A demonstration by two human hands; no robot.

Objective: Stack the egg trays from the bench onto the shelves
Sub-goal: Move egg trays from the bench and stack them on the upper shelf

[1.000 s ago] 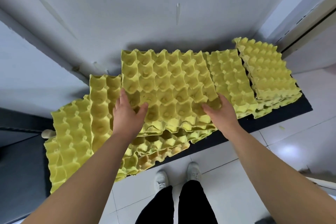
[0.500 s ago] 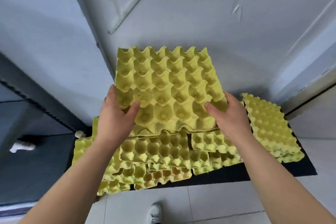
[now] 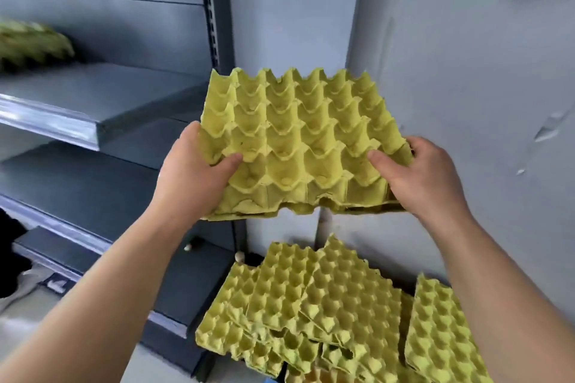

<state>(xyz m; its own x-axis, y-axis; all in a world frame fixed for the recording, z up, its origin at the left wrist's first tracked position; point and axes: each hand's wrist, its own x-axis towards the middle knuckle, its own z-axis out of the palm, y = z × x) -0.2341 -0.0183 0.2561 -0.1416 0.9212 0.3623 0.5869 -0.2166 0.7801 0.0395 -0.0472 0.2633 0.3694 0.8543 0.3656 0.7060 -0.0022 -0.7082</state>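
Observation:
A thin stack of yellow egg trays point(image 3: 298, 140) is held up in the air at chest height, tilted slightly. My left hand point(image 3: 193, 177) grips its near left corner, thumb on top. My right hand point(image 3: 426, 177) grips the near right corner the same way. Below, more yellow egg trays point(image 3: 314, 305) lie in overlapping piles on the bench, with a separate pile point(image 3: 441, 336) at the right. The grey metal shelves point(image 3: 93, 109) stand to the left of the held trays. A blurred pile of trays point(image 3: 31, 47) rests on the upper shelf at far left.
A slotted shelf upright point(image 3: 214, 25) rises just behind the held trays' left edge. The grey wall point(image 3: 466, 71) is close behind on the right. A lower shelf board point(image 3: 77, 193) and a base board point(image 3: 161, 298) jut out on the left.
Both hands have lifted the top trays off the bench pile and raised them. The view has swung up and left, bringing the shelves into sight.

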